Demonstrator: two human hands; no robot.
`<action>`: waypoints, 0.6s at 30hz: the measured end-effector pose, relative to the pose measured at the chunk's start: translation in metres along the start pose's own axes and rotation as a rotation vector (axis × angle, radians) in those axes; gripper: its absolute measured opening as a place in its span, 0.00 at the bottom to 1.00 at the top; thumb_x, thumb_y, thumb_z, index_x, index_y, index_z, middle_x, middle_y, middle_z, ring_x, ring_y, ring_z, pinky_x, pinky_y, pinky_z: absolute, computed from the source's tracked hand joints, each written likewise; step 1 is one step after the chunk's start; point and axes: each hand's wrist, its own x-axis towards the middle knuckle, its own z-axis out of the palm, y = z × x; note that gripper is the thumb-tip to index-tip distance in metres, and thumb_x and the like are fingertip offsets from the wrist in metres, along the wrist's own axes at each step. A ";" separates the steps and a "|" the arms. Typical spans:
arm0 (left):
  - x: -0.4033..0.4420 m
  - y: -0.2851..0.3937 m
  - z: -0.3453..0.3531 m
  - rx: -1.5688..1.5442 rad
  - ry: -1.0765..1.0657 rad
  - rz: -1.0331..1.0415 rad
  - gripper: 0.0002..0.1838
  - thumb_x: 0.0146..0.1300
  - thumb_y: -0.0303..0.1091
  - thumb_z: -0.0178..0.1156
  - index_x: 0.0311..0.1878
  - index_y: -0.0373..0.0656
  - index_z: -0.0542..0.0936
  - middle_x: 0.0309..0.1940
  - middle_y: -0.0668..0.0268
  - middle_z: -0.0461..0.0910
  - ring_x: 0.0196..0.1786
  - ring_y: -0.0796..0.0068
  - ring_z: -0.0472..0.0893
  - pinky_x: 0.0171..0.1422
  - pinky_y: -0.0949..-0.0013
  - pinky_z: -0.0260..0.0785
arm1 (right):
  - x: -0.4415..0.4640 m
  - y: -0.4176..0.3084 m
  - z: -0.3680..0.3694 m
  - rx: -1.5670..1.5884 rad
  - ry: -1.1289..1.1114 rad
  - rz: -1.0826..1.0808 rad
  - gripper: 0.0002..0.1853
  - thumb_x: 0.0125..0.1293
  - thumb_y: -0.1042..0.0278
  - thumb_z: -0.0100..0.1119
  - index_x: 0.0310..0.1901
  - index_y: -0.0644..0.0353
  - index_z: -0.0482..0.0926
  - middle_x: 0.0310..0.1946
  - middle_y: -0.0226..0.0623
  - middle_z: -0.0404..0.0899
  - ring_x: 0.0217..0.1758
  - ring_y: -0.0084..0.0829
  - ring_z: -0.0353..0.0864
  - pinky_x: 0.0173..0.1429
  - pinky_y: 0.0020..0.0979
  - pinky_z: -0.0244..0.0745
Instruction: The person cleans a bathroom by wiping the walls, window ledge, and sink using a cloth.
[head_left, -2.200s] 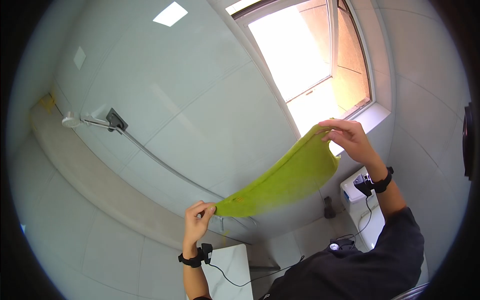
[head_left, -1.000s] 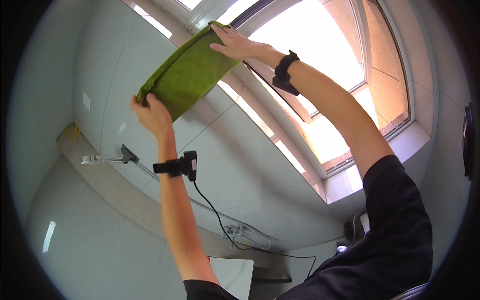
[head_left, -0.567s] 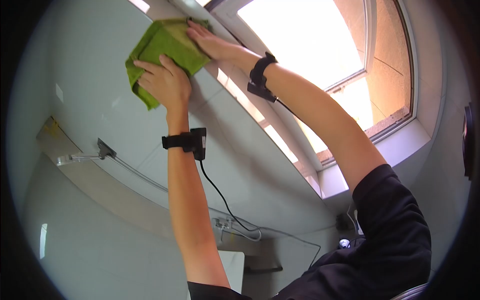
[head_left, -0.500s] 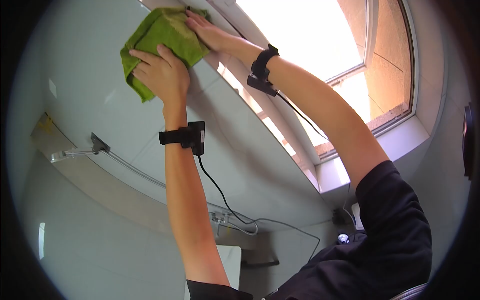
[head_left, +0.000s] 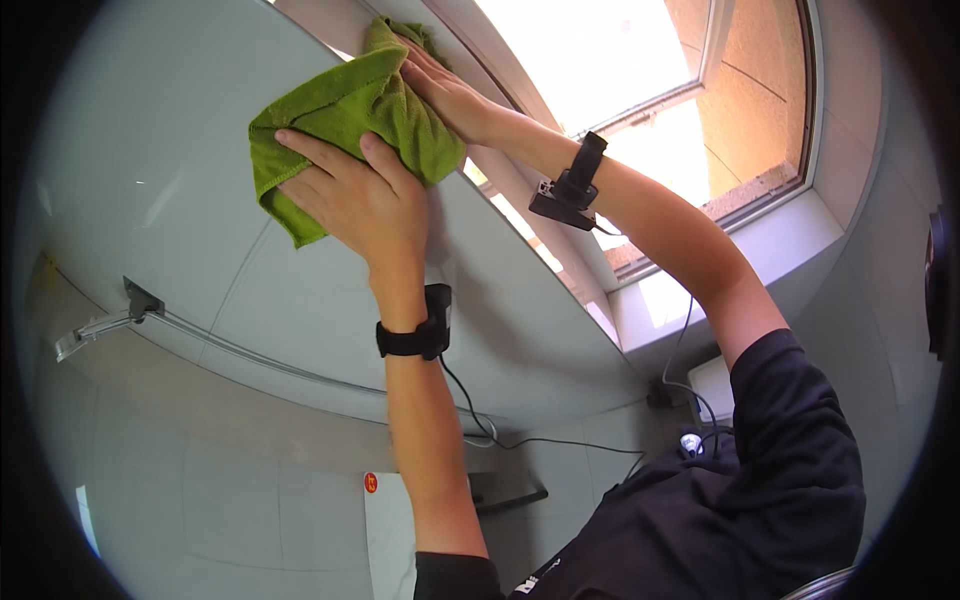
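Observation:
A green cloth (head_left: 345, 110) lies crumpled against the grey tiled wall (head_left: 300, 290), its upper right part reaching the window-side edge. My left hand (head_left: 365, 200) presses on the lower part of the cloth with its fingers spread, some fingertips partly under a fold. My right hand (head_left: 445, 98) rests flat on the cloth's right side near the wall's edge, fingers stretched out and their tips partly covered by cloth. Both wrists wear black straps with small devices and cables.
An open window (head_left: 640, 110) is at the upper right, with a white sill (head_left: 730, 265) below it. A shower holder (head_left: 143, 300) and its rail are on the wall at the left. A white surface with a red sticker (head_left: 388, 530) stands low down, and a white box (head_left: 712, 390) is at the lower right.
The cloth, earlier stretched between both hands lower down, is now up against the wall and more bunched. Since the last frame, my left hand has moved right and down in view.

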 end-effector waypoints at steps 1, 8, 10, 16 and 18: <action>-0.011 0.001 0.001 -0.010 -0.004 -0.015 0.42 0.76 0.50 0.40 0.77 0.21 0.44 0.67 0.23 0.58 0.71 0.22 0.56 0.77 0.37 0.45 | -0.008 0.007 0.000 -0.007 0.001 0.000 0.35 0.82 0.43 0.29 0.81 0.57 0.47 0.83 0.42 0.44 0.86 0.39 0.37 0.85 0.37 0.37; -0.085 0.025 0.019 -0.029 -0.008 -0.080 0.45 0.75 0.52 0.39 0.78 0.22 0.40 0.70 0.21 0.52 0.72 0.17 0.52 0.76 0.32 0.42 | -0.084 0.022 -0.014 -0.192 -0.025 0.041 0.36 0.82 0.41 0.25 0.81 0.56 0.45 0.83 0.45 0.42 0.86 0.44 0.39 0.85 0.40 0.38; -0.104 0.028 0.024 -0.020 -0.027 -0.083 0.45 0.75 0.53 0.38 0.78 0.22 0.39 0.71 0.20 0.50 0.72 0.16 0.51 0.76 0.31 0.42 | -0.106 0.028 -0.016 -0.207 -0.018 0.072 0.37 0.81 0.40 0.23 0.81 0.56 0.44 0.83 0.45 0.42 0.86 0.44 0.38 0.85 0.40 0.37; -0.147 0.035 0.033 -0.061 -0.062 -0.095 0.48 0.74 0.55 0.39 0.78 0.22 0.37 0.73 0.21 0.44 0.73 0.15 0.48 0.76 0.29 0.40 | -0.155 0.047 -0.017 -0.191 0.028 0.159 0.37 0.81 0.39 0.24 0.81 0.55 0.45 0.82 0.46 0.43 0.85 0.44 0.39 0.85 0.41 0.37; -0.169 0.037 0.038 -0.072 -0.104 -0.142 0.49 0.73 0.56 0.39 0.77 0.21 0.36 0.73 0.20 0.43 0.73 0.14 0.47 0.76 0.29 0.39 | -0.170 0.056 -0.016 -0.226 0.020 0.157 0.36 0.81 0.43 0.24 0.81 0.57 0.45 0.82 0.47 0.43 0.85 0.45 0.40 0.85 0.41 0.38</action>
